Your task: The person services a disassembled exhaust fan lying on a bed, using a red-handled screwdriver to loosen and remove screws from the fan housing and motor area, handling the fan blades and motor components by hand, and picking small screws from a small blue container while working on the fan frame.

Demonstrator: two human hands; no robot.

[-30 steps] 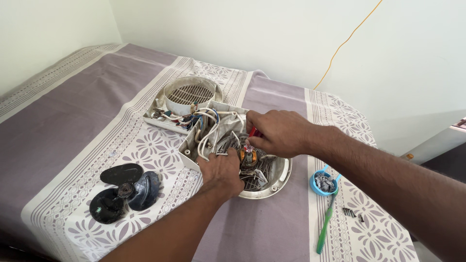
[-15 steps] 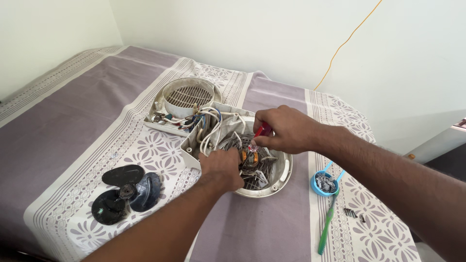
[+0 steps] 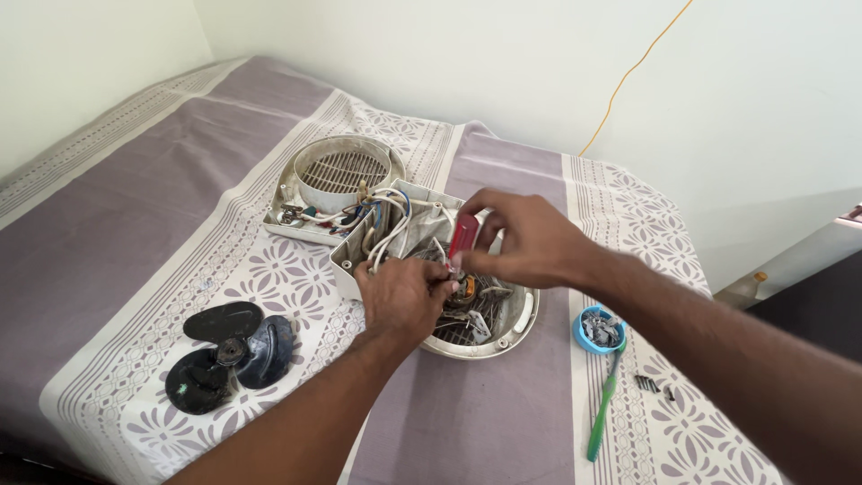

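Observation:
An opened white fan heater housing (image 3: pixel 503 334) lies on the bed, its wires and heating parts exposed. My right hand (image 3: pixel 525 241) grips a red-handled screwdriver (image 3: pixel 462 237), tip pointing down into the housing's middle. My left hand (image 3: pixel 404 295) rests on the housing's near side, fingers closed around the inner parts beside the screwdriver tip. The white front grille cover (image 3: pixel 341 171) lies just behind, joined by coloured wires (image 3: pixel 382 211).
A black fan blade (image 3: pixel 229 353) lies at the left front. A small blue cap (image 3: pixel 600 330) with screws, a green toothbrush (image 3: pixel 603 411) and loose screws (image 3: pixel 648 384) lie at the right. The purple patterned bedsheet (image 3: pixel 135 207) covers the bed; walls stand behind.
My right hand has lifted slightly and turned, showing more of the red screwdriver handle. My left hand stays on the housing. The view has shifted a little.

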